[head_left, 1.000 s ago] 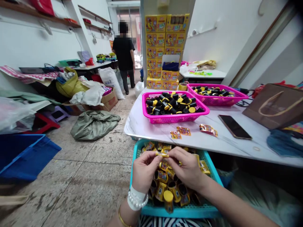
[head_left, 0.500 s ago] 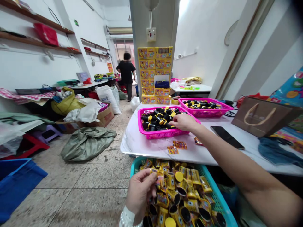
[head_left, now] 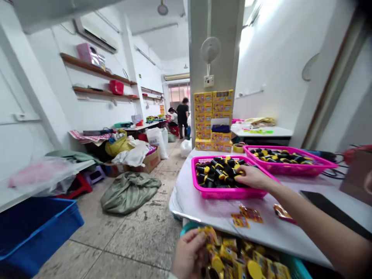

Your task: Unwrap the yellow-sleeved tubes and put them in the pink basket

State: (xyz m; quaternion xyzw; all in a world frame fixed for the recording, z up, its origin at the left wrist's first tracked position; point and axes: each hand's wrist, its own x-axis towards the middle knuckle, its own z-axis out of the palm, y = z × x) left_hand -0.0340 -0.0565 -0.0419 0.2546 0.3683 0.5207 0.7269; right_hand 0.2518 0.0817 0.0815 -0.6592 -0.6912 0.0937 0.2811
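My right hand (head_left: pixel 251 176) reaches into the near pink basket (head_left: pixel 229 193), its fingers pressed against the black and yellow small containers (head_left: pixel 217 170); which piece they grip is hidden. Low in the view, my left hand (head_left: pixel 190 250) pinches a yellow wrapped piece (head_left: pixel 209 234) over the teal basket (head_left: pixel 300 267). That basket holds several yellow wrapped containers (head_left: pixel 238 267) and is cut off by the bottom edge. Small orange packets (head_left: pixel 251 214) lie on the white table (head_left: pixel 203 213) between the two baskets.
A second pink basket (head_left: pixel 293 168) stands behind at the right, near a dark phone (head_left: pixel 334 213). Yellow boxes (head_left: pixel 203 120) are stacked against the pillar. A blue crate (head_left: pixel 40 236) and a green sack (head_left: pixel 129 192) are at the left. Two people are far back.
The view has swung left and up, so the baskets appear further right and lower. My right hand remains in the pink basket, and my left hand still pinches the yellow piece.
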